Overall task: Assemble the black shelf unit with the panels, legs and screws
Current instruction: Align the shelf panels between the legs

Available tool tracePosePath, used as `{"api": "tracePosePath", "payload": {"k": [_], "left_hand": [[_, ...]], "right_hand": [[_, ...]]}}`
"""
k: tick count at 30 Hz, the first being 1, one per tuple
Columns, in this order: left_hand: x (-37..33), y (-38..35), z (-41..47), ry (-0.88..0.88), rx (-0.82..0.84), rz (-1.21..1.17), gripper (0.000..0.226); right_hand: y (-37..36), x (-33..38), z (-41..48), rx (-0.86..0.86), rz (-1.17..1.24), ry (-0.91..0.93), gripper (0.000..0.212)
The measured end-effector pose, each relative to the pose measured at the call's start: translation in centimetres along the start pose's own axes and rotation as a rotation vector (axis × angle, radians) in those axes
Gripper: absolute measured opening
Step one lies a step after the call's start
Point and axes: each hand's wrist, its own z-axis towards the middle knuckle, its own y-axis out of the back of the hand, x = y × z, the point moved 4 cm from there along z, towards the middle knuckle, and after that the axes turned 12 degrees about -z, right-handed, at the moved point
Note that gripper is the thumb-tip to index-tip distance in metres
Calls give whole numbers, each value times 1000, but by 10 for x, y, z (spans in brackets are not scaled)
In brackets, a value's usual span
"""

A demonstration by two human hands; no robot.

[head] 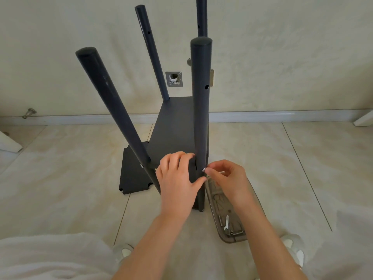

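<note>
1. Four upright black round legs (199, 118) ring the black rectangular shelf panel (173, 128), gaps open between them.
2. A flat black spare panel (133, 172) covers the pale tiled floor (70, 188) at left.
3. A clear plastic tray (235, 240) lies just right of the near leg.

Bright, even, diffuse lighting; centre sharp, wide-angle warp at the margins.

No light source in frame and no hard glare. Shadows are faint: only a weak, soft-edged one on the floor (60, 178) around the frame's centre. A dull sheen runs along the near-left leg (113, 110) toward 11 o'clock. The upright legs fan apart toward 12 o'clock and the tile joints splay toward 5 and 7 o'clock. The white fabric (50, 257) at 7 o'clock is soft and nearly washed out.
</note>
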Motion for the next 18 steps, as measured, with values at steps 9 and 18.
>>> {"api": "tracePosePath", "payload": {"k": [9,18], "left_hand": [[-6,0,27,-23,233,-32,60],[2,1,23,-43,192,-121,40]], "right_hand": [[-3,-2,4,177,160,-149,15],[-9,-1,14,273,427,-252,30]]}}
